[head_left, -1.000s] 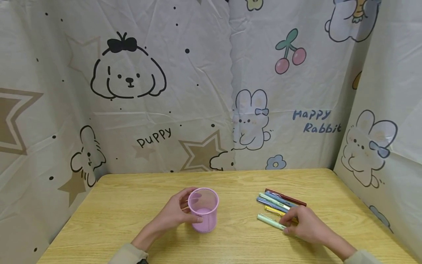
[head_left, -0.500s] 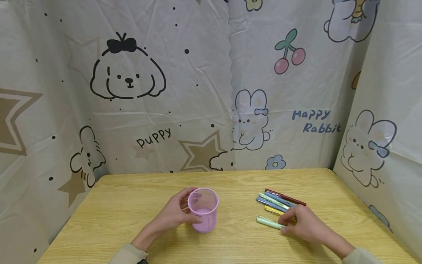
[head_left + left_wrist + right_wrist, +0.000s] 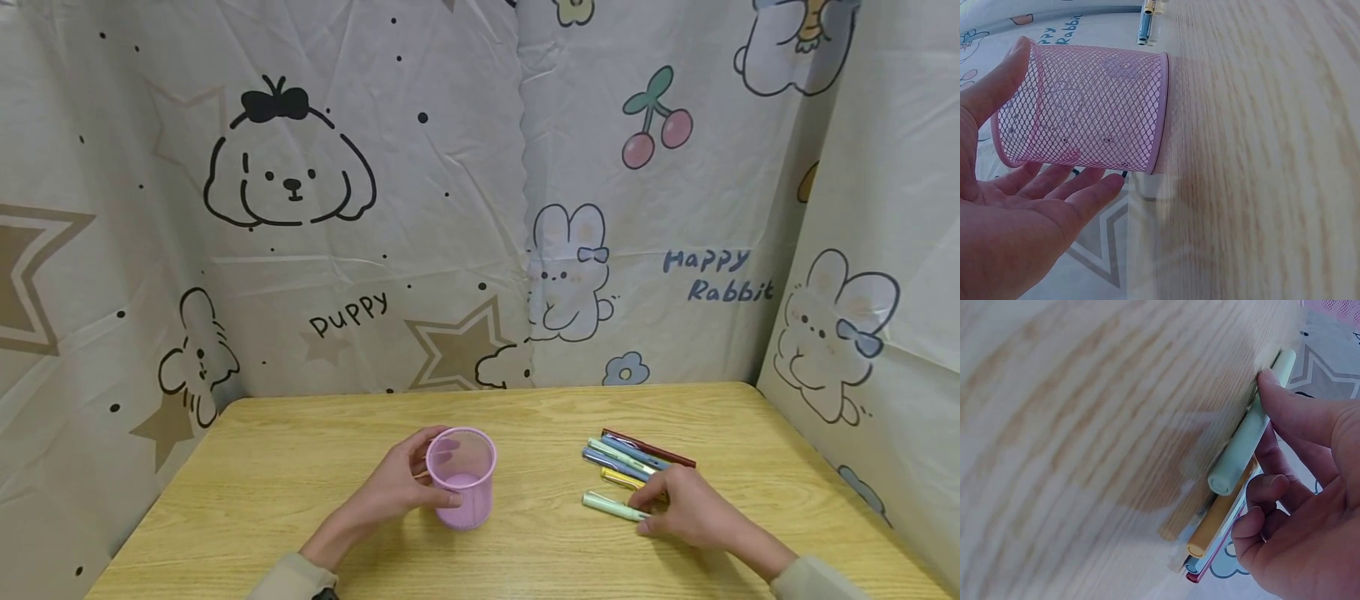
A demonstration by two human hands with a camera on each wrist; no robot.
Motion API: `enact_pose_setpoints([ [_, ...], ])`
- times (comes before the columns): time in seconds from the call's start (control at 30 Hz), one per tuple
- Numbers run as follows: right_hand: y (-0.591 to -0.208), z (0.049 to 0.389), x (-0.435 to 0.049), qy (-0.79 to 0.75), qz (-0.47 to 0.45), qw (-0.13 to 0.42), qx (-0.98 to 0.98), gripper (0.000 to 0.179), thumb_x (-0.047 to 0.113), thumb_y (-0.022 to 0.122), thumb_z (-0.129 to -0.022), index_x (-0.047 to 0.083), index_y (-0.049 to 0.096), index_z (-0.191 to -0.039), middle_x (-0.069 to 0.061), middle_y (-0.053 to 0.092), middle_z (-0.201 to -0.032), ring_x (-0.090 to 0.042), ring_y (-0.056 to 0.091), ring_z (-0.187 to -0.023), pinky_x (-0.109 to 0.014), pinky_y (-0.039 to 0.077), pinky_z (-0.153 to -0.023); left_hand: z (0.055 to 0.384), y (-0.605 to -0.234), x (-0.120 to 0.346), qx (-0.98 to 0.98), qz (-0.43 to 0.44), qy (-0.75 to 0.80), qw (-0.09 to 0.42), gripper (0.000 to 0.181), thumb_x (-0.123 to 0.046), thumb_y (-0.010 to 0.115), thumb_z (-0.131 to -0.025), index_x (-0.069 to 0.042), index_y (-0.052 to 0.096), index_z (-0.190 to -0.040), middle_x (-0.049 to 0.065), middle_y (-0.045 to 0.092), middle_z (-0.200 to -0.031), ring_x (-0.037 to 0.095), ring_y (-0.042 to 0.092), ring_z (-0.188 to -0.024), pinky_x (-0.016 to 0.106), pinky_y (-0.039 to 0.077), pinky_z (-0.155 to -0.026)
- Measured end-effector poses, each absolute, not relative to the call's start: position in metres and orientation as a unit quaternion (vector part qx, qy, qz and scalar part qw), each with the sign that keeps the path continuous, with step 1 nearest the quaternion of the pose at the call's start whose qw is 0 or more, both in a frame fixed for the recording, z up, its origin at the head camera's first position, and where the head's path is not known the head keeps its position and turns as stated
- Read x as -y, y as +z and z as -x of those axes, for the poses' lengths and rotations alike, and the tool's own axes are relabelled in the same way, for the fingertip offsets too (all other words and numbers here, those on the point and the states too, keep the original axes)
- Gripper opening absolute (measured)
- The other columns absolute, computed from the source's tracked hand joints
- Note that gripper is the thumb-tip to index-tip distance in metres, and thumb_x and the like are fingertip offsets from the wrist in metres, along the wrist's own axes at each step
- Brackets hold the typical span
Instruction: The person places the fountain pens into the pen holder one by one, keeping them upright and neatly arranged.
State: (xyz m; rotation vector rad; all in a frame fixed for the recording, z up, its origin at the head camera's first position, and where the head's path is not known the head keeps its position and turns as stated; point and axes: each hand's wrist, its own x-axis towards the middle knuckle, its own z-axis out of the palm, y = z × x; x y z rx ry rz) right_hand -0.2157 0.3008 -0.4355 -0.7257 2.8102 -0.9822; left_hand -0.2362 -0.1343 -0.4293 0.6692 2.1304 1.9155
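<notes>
In right hand, a pale-green pen being pinched, yellow pen lying just beyond, left hand gripping a pink mesh cup

I see the left hand holding a pink cup; farther right, the right hand pinches the nearest pen, pale green.

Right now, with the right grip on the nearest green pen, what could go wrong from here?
The right grip is close beside the yellow pen, so it might knock that pen out of place.
The nearest green pen is only pinched, so it could twist or slip.
If the left grip pushes, the pink mesh cup might tip.
</notes>
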Motion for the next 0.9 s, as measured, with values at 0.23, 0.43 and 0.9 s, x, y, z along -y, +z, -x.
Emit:
enact_pose_setpoints([
  [0.23,-0.4334,0.2174,-0.2989,-0.32,0.235,0.05,-0.917,0.018,0.012,0.094,-0.077,0.015,0.085,-0.092,0.009,0.072,-0.092,-0.006,0.061,-0.085,-0.026,0.053,-0.071,0.2352,-0.4286,0.1352,-0.718,-0.23,0.65,0.095,0.09,0.005,0.089,-0.077,0.007,0.041,-0.153,0.03,0.053,-0.144,0.049,0.054,-0.131,0.055,0.045,-0.112],
  [0.43,-0.4347,0.2193,-0.2981,-0.322,0.234,0.055,-0.916,0.018,0.013,0.095,-0.077,0.015,0.085,-0.092,0.01,0.073,-0.092,-0.006,0.061,-0.084,-0.025,0.052,-0.07,0.2357,-0.428,0.1352,-0.717,-0.228,0.651,0.098,0.088,0.005,0.089,-0.077,0.007,0.044,-0.152,0.03,0.055,-0.143,0.049,0.054,-0.13,0.056,0.046,-0.111],
  [0.9,-0.4345,0.2201,-0.2965,-0.32,0.233,0.048,-0.917,0.019,0.014,0.096,-0.075,0.016,0.084,-0.09,0.011,0.074,-0.09,-0.005,0.061,-0.084,-0.025,0.053,-0.071,0.2376,-0.4271,0.1389,-0.712,-0.229,0.654,0.111,0.093,0.002,0.09,-0.079,0.007,0.038,-0.156,0.028,0.053,-0.147,0.048,0.052,-0.135,0.054,0.045,-0.113],
])
